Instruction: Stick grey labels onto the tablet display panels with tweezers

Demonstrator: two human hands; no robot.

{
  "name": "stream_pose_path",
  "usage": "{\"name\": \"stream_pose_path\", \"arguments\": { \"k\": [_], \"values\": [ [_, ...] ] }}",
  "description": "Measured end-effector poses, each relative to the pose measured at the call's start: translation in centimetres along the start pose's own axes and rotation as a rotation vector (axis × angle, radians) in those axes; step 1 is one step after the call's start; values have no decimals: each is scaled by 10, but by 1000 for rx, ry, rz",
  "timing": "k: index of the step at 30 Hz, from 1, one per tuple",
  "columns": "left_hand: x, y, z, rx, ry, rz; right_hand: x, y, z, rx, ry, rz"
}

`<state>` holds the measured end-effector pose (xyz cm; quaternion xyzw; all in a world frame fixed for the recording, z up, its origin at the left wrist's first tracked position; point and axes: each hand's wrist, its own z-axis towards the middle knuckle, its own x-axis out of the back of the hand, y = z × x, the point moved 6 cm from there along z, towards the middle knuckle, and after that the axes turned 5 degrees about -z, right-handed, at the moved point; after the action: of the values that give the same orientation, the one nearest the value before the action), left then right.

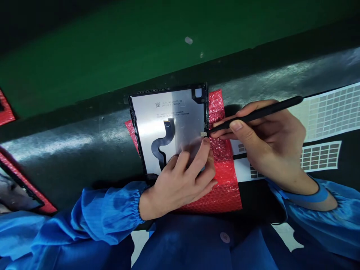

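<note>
A tablet-sized display panel (185,101) lies back side up, with a silvery metal back, black frame edges and printed codes. A dark curved flex cable (159,146) runs down its back. My left hand (187,174) rests over the lower right of the panel, fingers bent and apart. Its index fingertip touches beside a small tan sticker (203,134) at the right edge. My right hand (261,138) grips a slim black pointed tool (264,112) like a pen; whether it has two arms I cannot tell. The tool's tip meets the frame edge by the sticker.
Red bubble wrap (225,180) lies under the panel. To the right are sheets of small labels (320,155), partly behind my right hand. Another panel (17,187) on red wrap sits at the left edge. A small pale scrap (188,40) lies on the green surface (126,48).
</note>
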<state>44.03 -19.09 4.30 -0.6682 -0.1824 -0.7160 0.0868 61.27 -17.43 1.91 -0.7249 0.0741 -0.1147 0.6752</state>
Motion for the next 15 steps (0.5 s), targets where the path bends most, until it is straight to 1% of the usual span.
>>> {"name": "stream_pose_path", "arguments": {
  "k": [9,15],
  "values": [
    [-2,-1,1,3,-8,-7,0,-2,1,-6,5,-10],
    [-2,-1,2,26,-34,-38,0,-1,2,-32,46,45]
  ]
}}
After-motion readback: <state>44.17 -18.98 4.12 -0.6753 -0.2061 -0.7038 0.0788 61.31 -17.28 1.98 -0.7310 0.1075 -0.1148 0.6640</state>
